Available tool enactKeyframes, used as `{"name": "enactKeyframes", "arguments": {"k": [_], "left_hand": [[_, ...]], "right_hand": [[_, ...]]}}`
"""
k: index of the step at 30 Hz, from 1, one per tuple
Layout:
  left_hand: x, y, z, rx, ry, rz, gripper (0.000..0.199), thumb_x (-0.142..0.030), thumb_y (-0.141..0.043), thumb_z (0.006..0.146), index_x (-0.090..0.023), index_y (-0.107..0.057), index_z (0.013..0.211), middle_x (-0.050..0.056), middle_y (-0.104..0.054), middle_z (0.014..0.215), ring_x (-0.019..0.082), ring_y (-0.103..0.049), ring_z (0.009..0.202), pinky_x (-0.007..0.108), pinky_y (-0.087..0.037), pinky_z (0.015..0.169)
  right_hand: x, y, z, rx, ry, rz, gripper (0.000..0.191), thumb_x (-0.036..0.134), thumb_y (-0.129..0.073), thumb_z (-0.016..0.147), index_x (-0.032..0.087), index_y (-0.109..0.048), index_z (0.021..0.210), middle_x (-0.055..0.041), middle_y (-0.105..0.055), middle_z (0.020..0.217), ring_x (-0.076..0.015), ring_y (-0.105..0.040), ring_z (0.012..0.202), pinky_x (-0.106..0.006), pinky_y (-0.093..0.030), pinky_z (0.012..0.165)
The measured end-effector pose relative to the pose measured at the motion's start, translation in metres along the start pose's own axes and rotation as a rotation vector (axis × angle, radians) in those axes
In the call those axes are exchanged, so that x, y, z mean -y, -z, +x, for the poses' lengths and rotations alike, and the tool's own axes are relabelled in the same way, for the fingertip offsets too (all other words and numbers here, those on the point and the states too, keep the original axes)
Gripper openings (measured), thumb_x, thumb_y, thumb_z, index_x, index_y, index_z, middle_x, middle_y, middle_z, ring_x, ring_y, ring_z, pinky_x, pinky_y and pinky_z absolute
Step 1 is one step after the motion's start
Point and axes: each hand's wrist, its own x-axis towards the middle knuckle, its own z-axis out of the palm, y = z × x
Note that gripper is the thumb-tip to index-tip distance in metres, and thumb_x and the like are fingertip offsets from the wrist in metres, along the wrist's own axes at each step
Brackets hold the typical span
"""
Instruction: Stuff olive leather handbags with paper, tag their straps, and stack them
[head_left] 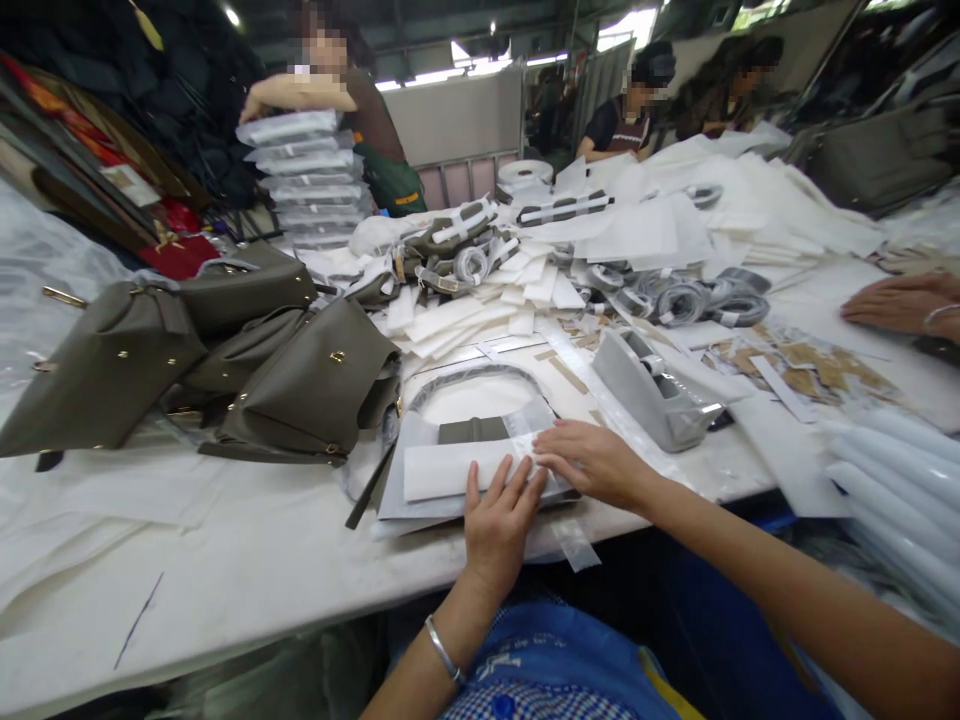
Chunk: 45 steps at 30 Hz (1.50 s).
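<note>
A bag [472, 430] lies flat near the table's front edge, largely covered by pale sheets, its wrapped handle arching toward the back. Across its front is a white foam strip [442, 474]. My left hand [499, 520], with a silver bangle at the wrist, rests on the strip's right part, fingers spread and pointing away from me. Just right of it, my right hand [585, 462] touches the strip's right end with its fingertips, fingers extended and slightly apart. Neither hand is closed round anything. The sheets hide most of the bag.
Olive bags [300, 380] are heaped on the left. Behind lie white foam pieces [465, 325] and wrapped rolls [682, 303]. A grey wrapped item [652, 390] stands to the right. Another person's hand [900, 303] is at the far right; people work behind the table [300, 560].
</note>
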Motion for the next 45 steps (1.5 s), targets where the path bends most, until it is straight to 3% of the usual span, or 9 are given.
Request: {"name": "enactKeyframes", "arguments": {"k": [5,8,12,16,21,25,27,32,45], "left_hand": [[0.001,-0.002,-0.003,0.030,-0.009,0.038,0.033,-0.031,-0.058,0.097,-0.033,-0.061,0.130,0.001,-0.063,0.135,0.023,-0.056,0.129,0.058,-0.016,0.123],[0.001,-0.004,-0.004,0.018,-0.005,0.034,0.035,-0.030,-0.058,0.097,-0.035,-0.060,0.132,0.000,-0.064,0.135,0.022,-0.055,0.130,0.057,-0.015,0.123],[0.001,-0.005,-0.004,-0.008,0.010,-0.001,0.035,-0.031,-0.057,0.097,-0.035,-0.059,0.133,-0.002,-0.064,0.134,0.020,-0.055,0.130,0.053,-0.005,0.125],[0.001,-0.003,-0.005,0.025,0.008,-0.026,0.036,-0.030,-0.057,0.098,-0.035,-0.059,0.133,-0.002,-0.062,0.136,0.021,-0.054,0.132,0.053,-0.004,0.125],[0.001,0.003,-0.003,0.097,0.014,-0.041,0.040,-0.031,-0.059,0.096,-0.034,-0.056,0.136,-0.001,-0.061,0.138,0.023,-0.053,0.133,0.056,-0.008,0.124],[0.001,0.006,0.000,0.117,0.010,-0.045,0.039,-0.030,-0.057,0.097,-0.034,-0.057,0.136,-0.001,-0.060,0.138,0.023,-0.053,0.133,0.055,-0.006,0.124],[0.000,0.007,0.001,0.116,0.012,-0.041,0.038,-0.030,-0.057,0.097,-0.034,-0.057,0.135,0.000,-0.060,0.138,0.024,-0.054,0.132,0.055,-0.006,0.124],[-0.001,0.008,0.002,0.110,0.001,-0.019,0.039,-0.031,-0.056,0.098,-0.035,-0.057,0.136,0.002,-0.062,0.135,0.024,-0.055,0.131,0.056,-0.011,0.123],[0.001,0.001,-0.002,0.131,0.008,0.015,0.041,-0.029,-0.055,0.098,-0.037,-0.053,0.139,0.000,-0.060,0.139,0.022,-0.051,0.135,0.055,-0.008,0.124]], "right_hand": [[-0.018,-0.023,0.051,0.152,-0.030,-0.190,0.035,0.025,-0.052,0.099,0.013,-0.062,0.130,-0.0138,-0.063,0.135,-0.0296,-0.053,0.132,-0.053,-0.036,0.114],[-0.020,-0.037,0.054,0.182,-0.123,-0.296,0.032,0.027,-0.046,0.101,0.013,-0.067,0.122,-0.0146,-0.069,0.125,-0.0301,-0.058,0.126,-0.056,-0.034,0.113],[-0.017,-0.036,0.048,0.166,-0.176,-0.333,0.031,0.027,-0.045,0.101,0.015,-0.070,0.116,-0.0137,-0.071,0.121,-0.0315,-0.057,0.127,-0.058,-0.035,0.111],[-0.017,-0.021,0.017,0.092,-0.095,-0.129,0.031,0.024,-0.047,0.101,0.022,-0.065,0.126,-0.0080,-0.065,0.133,-0.0256,-0.056,0.130,-0.053,-0.038,0.113],[0.004,-0.008,-0.078,-0.222,-0.071,0.019,0.043,0.025,-0.055,0.098,0.028,-0.053,0.141,-0.0061,-0.064,0.135,-0.0217,-0.054,0.132,-0.047,-0.038,0.117],[0.028,-0.024,-0.134,-0.101,0.039,-0.004,0.071,0.031,-0.071,0.089,0.026,-0.039,0.151,-0.0084,-0.059,0.140,-0.0262,-0.051,0.134,-0.049,-0.039,0.117],[0.032,-0.040,-0.140,-0.084,0.044,-0.026,0.066,0.022,-0.065,0.092,0.027,-0.037,0.152,-0.0074,-0.059,0.141,-0.0247,-0.052,0.134,-0.047,-0.042,0.115],[0.031,-0.067,-0.116,-0.279,0.039,0.045,0.049,0.008,-0.051,0.095,0.031,-0.057,0.138,-0.0031,-0.068,0.128,-0.0215,-0.061,0.123,-0.042,-0.052,0.107],[0.084,-0.063,-0.132,-0.295,0.010,0.008,0.044,0.004,-0.048,0.092,0.025,-0.066,0.126,-0.0028,-0.075,0.115,-0.0184,-0.070,0.107,-0.035,-0.057,0.098]]}}
